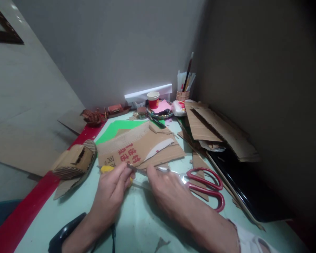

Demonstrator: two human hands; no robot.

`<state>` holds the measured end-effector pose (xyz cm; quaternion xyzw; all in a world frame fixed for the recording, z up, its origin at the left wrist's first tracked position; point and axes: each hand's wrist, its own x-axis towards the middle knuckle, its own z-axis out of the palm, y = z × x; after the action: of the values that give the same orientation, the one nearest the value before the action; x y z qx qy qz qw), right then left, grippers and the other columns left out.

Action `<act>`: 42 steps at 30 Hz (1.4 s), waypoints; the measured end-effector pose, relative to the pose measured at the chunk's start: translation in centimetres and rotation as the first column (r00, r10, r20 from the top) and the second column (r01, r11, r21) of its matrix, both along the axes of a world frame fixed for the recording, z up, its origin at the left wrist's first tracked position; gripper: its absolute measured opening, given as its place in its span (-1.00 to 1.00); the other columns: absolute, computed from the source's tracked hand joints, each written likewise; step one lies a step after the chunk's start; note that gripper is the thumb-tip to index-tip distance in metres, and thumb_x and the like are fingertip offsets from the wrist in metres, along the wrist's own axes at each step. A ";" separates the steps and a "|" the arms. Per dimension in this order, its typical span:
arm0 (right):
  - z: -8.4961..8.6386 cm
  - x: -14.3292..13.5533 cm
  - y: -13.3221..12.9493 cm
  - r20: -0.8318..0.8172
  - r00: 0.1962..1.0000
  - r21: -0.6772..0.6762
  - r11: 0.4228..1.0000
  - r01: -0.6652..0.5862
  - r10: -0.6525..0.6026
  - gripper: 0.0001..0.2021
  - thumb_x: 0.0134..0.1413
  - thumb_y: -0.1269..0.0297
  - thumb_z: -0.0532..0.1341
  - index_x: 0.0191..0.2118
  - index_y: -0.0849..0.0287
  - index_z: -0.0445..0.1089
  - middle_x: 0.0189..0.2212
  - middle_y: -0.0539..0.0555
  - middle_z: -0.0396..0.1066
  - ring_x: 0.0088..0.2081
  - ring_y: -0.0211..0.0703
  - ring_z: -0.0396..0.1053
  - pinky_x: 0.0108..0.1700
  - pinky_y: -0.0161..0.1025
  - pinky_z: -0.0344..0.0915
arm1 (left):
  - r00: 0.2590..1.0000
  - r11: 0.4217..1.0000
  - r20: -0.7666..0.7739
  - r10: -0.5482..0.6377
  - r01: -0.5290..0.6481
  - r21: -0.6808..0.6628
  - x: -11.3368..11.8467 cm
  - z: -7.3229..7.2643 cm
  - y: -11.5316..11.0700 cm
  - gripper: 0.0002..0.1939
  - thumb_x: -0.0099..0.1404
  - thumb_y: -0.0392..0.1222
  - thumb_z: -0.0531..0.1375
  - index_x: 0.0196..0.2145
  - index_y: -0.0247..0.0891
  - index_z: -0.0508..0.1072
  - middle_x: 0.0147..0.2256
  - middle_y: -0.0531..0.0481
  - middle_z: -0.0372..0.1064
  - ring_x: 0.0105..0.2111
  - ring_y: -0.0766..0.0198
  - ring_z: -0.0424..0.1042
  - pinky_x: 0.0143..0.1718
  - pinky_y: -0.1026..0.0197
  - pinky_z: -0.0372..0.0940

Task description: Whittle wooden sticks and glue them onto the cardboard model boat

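Note:
Both hands are close together over the near middle of the table. My left hand (112, 191) is closed, its fingertips pinching one end of a thin dark strip (138, 170). My right hand (168, 191) curls around the strip's other end, thumb on top; its fingertips are hidden. A yellow object (106, 169) shows partly behind my left hand; its kind is unclear. Red-handled scissors (204, 188) lie just right of my right hand, blades partly covered by it. Beyond the hands lies a printed cardboard sheet (137, 144) with a torn white patch.
At left stands a cardboard boat-like model (75, 161). Green paper (121, 128), a red paper cup (153, 101) and a pen holder (183, 95) are farther back. Stacked cardboard (221, 130) and a black glossy panel (247, 186) lie right. A dark object (65, 232) sits near my left forearm.

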<state>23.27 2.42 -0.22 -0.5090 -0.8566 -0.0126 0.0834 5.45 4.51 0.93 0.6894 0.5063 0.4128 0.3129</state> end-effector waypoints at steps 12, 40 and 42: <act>1.3 0.2 1.0 -0.214 0.977 -0.074 0.997 -0.035 0.018 -0.90 0.41 0.28 -0.07 -0.14 0.12 0.13 -0.40 0.06 0.42 -0.41 0.00 0.45 -0.45 -0.17 0.01 | 0.976 0.992 0.218 0.012 0.015 -0.123 0.2 0.5 -0.5 -0.83 0.42 -0.05 0.12 -0.26 -0.16 0.38 -0.58 0.21 0.11 -0.56 0.37 0.09 -0.52 0.28 -0.01; 0.9 0.3 0.7 0.041 0.997 0.207 0.976 -0.070 0.063 -0.80 0.20 0.61 0.00 -0.23 0.14 0.11 -0.51 0.01 0.33 -0.54 -0.13 0.37 -0.57 -0.22 -0.08 | 0.762 0.870 0.618 0.193 0.159 -0.467 1.0 0.7 -0.5 -0.68 0.17 -0.03 0.36 -0.56 -0.29 0.43 -0.68 0.22 -0.01 -0.67 0.50 -0.20 -0.70 0.41 -0.22; 0.9 0.5 0.7 0.033 0.998 0.208 0.976 -0.065 0.059 -0.80 0.18 0.62 0.02 -0.22 0.14 0.11 -0.50 0.01 0.35 -0.53 -0.14 0.38 -0.56 -0.22 -0.07 | 0.749 0.870 0.633 0.197 0.165 -0.465 1.2 1.1 -0.4 -0.67 0.16 -0.03 0.38 -0.56 -0.32 0.45 -0.69 0.21 0.00 -0.67 0.51 -0.19 -0.70 0.43 -0.20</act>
<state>23.75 3.13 0.73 -0.4701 -0.8671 -0.1067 0.1251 6.60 4.06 2.01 0.3898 0.4562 0.4891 0.6330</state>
